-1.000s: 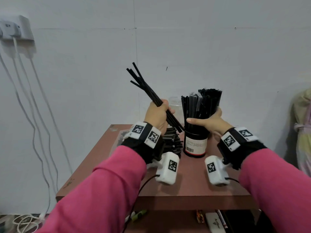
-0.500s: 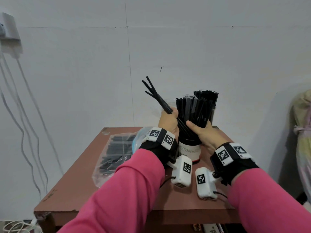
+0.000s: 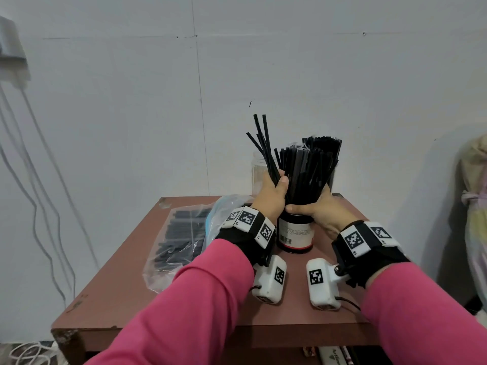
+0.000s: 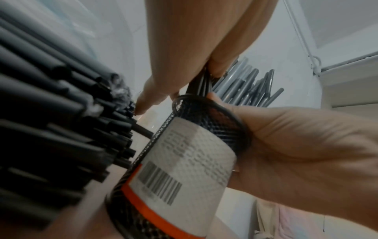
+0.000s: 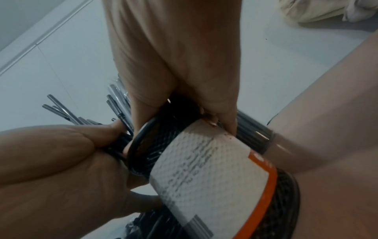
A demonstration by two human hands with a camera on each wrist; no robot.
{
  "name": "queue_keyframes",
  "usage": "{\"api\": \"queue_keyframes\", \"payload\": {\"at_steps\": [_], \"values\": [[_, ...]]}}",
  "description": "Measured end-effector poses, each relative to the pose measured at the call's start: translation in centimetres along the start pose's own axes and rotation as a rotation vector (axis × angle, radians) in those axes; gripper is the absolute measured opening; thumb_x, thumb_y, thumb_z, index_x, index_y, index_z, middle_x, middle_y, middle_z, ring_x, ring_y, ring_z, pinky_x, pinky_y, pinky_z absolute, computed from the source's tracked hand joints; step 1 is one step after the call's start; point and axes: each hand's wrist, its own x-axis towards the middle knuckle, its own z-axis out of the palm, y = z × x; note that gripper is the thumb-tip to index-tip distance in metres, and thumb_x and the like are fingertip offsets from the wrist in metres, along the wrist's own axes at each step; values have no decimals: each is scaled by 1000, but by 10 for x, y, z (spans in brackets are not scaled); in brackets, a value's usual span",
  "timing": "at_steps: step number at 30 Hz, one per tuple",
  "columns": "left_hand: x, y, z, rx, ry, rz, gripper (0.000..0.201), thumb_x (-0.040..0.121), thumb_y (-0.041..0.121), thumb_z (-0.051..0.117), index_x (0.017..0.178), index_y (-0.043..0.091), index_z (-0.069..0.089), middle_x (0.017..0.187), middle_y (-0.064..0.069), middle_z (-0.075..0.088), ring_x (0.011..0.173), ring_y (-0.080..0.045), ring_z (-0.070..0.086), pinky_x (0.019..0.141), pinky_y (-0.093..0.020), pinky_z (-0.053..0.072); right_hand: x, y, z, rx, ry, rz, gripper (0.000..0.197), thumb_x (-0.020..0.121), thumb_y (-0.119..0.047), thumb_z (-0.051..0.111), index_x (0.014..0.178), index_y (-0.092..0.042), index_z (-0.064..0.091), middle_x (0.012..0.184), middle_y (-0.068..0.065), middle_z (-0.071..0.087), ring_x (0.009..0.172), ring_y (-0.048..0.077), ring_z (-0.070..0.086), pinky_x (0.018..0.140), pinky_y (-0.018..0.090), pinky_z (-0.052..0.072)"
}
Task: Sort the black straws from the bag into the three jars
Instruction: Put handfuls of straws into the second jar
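A black mesh jar (image 3: 295, 238) with a white label stands on the brown table (image 3: 126, 272), packed with black straws (image 3: 305, 169). My left hand (image 3: 279, 185) grips a few more straws (image 3: 261, 143) almost upright at the jar's left rim. In the left wrist view their lower ends (image 4: 201, 85) enter the jar (image 4: 194, 161). My right hand (image 3: 305, 209) holds the jar just under its rim, thumb across the front. A clear jar (image 3: 259, 172) stands behind on the left. A third jar behind is mostly hidden, only its straws (image 3: 325, 144) showing.
A clear plastic bag (image 3: 181, 233) of black straws lies on the table's left half, close to my left wrist. A white wall stands right behind the jars, with cables (image 3: 39, 180) hanging at the left. A covered bundle (image 3: 474, 206) stands right of the table.
My left hand has swung its straws from a left-leaning tilt to almost upright and lowered them to the mesh jar's rim. The right hand stays on the jar.
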Motion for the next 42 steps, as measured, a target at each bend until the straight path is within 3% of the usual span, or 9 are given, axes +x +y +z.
{"api": "queue_keyframes", "payload": {"at_steps": [5, 9, 13, 17, 21, 25, 34, 38, 42], "values": [[0, 1, -1, 58, -13, 64, 9, 102, 12, 39, 106, 21, 37, 95, 5, 50, 101, -18, 53, 96, -34, 45, -8, -16, -4, 76, -122, -29, 121, 41, -24, 97, 144, -19, 33, 124, 3, 66, 112, 18, 64, 97, 43, 50], [0, -1, -2, 64, -20, 68, 16, 101, 14, 43, 96, 29, 39, 101, -1, 54, 103, -22, 56, 100, -44, 47, -18, -50, -5, 37, 130, -212, 141, 41, -55, 92, 152, -27, 10, 151, 4, 38, 134, 19, 44, 107, 45, 41], [-3, 2, -1, 124, -56, 74, 17, 102, 25, 41, 118, 22, 35, 111, -1, 52, 105, -18, 53, 99, -39, 46, -35, -99, 11, -400, 338, -627, 109, 74, -55, 73, 153, -36, 1, 161, -11, 5, 148, 9, 4, 120, 52, 9], [-8, 8, 2, 186, -76, 62, 46, 104, 23, 39, 144, 11, 21, 121, 3, 44, 111, -13, 45, 90, -24, 38, -40, -133, 42, -634, 53, -713, 95, 86, -44, 67, 151, -44, -1, 162, -11, -1, 147, 6, 3, 114, 33, 7], [-10, 9, 3, 258, -69, 71, 48, 102, 17, 44, 141, 4, 19, 123, 0, 44, 113, -11, 44, 78, -14, 32, -23, -138, 59, -709, 9, -650, 78, 89, -25, 66, 150, -40, 20, 134, 3, 48, 115, 15, 51, 99, 26, 38], [-14, 6, -3, 178, -77, 24, 44, 100, 18, 49, 137, 9, 26, 120, -6, 51, 102, -15, 51, 64, -9, 41, -17, -139, 54, -749, 157, -662, 36, 86, -12, 54, 121, -21, 58, 92, -4, 56, 88, 14, 54, 85, 32, 48], [-17, -3, -12, 205, -129, -18, 50, 88, 4, 66, 125, 18, 34, 89, 9, 49, 81, -9, 56, 63, -14, 46, -29, -110, 32, -528, 223, -620, 14, 100, -20, 38, 104, -21, 51, 109, -3, 68, 86, 19, 61, 77, 32, 45], [-19, 0, -11, 179, -84, 12, 49, 86, 10, 70, 121, 19, 36, 89, 14, 41, 77, 1, 47, 55, -7, 39, -28, -106, 28, -553, 196, -607, 19, 104, -27, 33, 105, -20, 50, 116, -9, 64, 119, 7, 52, 119, 41, 5], [-18, 6, -8, 212, 106, 166, 38, 82, 33, 71, 113, 27, 51, 113, 4, 49, 108, -15, 51, 91, -31, 47, -23, -110, 21, -856, 201, -531, 39, 104, -39, 29, 107, -24, 65, 139, -14, 51, 146, 11, 19, 113, 49, -17]]}}
